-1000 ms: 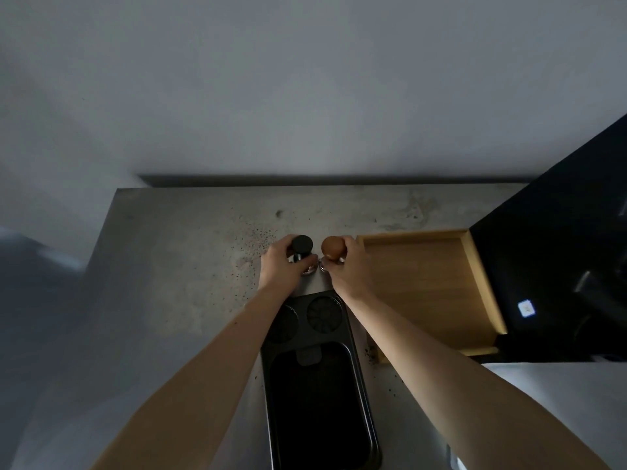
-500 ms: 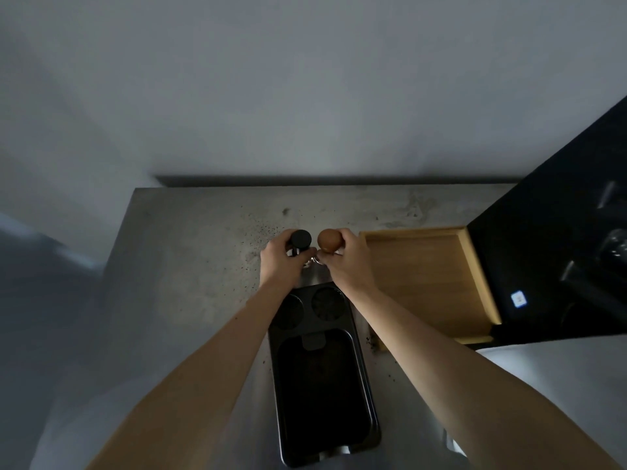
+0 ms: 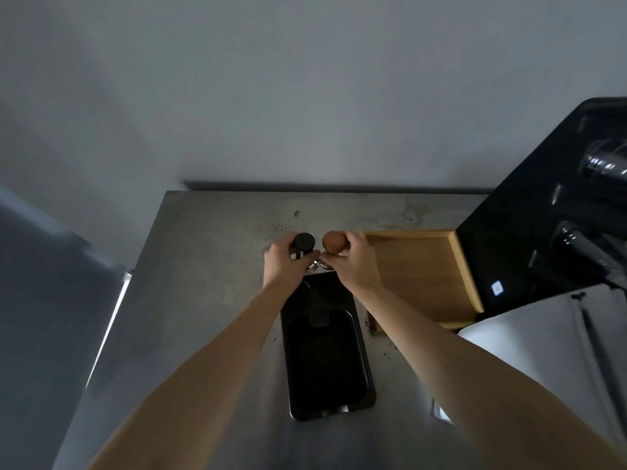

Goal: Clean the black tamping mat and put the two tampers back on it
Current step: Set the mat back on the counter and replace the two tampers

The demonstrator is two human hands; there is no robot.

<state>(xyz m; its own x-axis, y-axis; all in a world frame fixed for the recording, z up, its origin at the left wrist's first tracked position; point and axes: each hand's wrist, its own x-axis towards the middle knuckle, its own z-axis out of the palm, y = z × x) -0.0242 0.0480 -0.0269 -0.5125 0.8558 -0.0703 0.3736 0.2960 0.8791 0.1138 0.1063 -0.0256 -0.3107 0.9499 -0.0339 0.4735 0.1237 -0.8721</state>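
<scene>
The black tamping mat point(image 3: 325, 361) lies lengthwise on the grey counter, its two round recesses at the far end partly covered by my wrists. My left hand point(image 3: 286, 262) grips the black-knobbed tamper point(image 3: 303, 243). My right hand point(image 3: 354, 262) grips the brown wooden-knobbed tamper point(image 3: 333, 241). Both tampers stand side by side just beyond the mat's far end, their metal bases almost touching. Whether the bases rest on the counter I cannot tell.
A wooden tray point(image 3: 424, 276) sits right of the mat. A black coffee machine point(image 3: 549, 215) stands at the far right, with a white cloth point(image 3: 529, 344) below it. Coffee grounds point(image 3: 271, 232) speckle the counter point(image 3: 203, 283). The counter's left edge drops off.
The hands keep hold of both tampers in the same spot beyond the mat. My head has tilted, so the whole mat now shows.
</scene>
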